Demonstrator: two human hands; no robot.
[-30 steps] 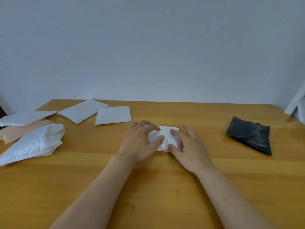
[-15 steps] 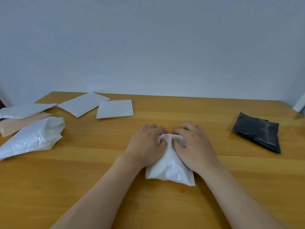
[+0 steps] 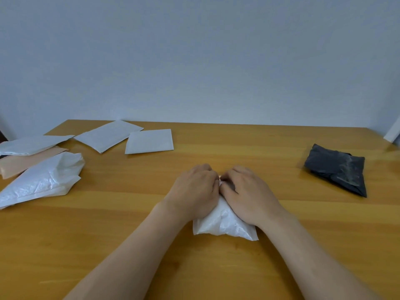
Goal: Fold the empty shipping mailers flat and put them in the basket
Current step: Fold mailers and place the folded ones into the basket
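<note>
Both hands grip one white mailer (image 3: 225, 226): I see the left hand (image 3: 194, 191) and right hand (image 3: 249, 195) side by side, fingers curled over its far end, pressing it onto the table (image 3: 216, 267) at centre. A folded black mailer (image 3: 337, 169) lies well apart to the right; five loose mailers (image 3: 149, 141) lie spread at the far left.

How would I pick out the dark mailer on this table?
Look at the table. On its right side, well apart from everything else, lies the black mailer, folded into a crumpled bundle. It alone is dark; the rest are white or peach.
</note>
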